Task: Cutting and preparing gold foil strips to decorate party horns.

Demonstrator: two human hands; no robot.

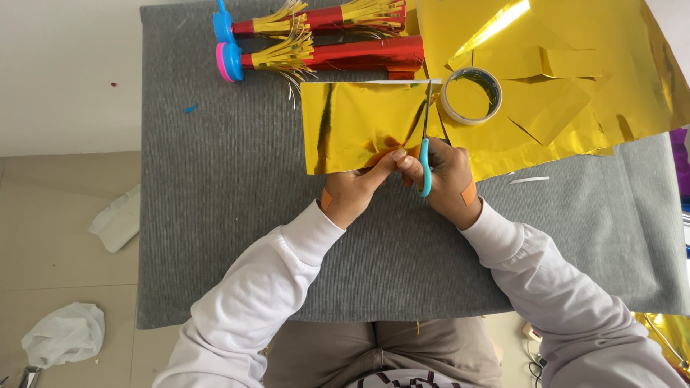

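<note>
The rectangular gold foil sheet (359,126) is pinched at its near edge by the left hand (352,194). Blue-handled scissors (425,154), gripped closed-fisted by the right hand (449,179), are cutting along its right edge. Two fringed red-and-gold foil tubes (323,36) lie finished beyond the sheet.

- Left and near bench (215,215): bare grey room to pass.
- Far left: two fringed red tubes (330,39) block.
- Far right: tape roll (471,95) and loose gold foil sheets (568,79) crowd the way.
</note>
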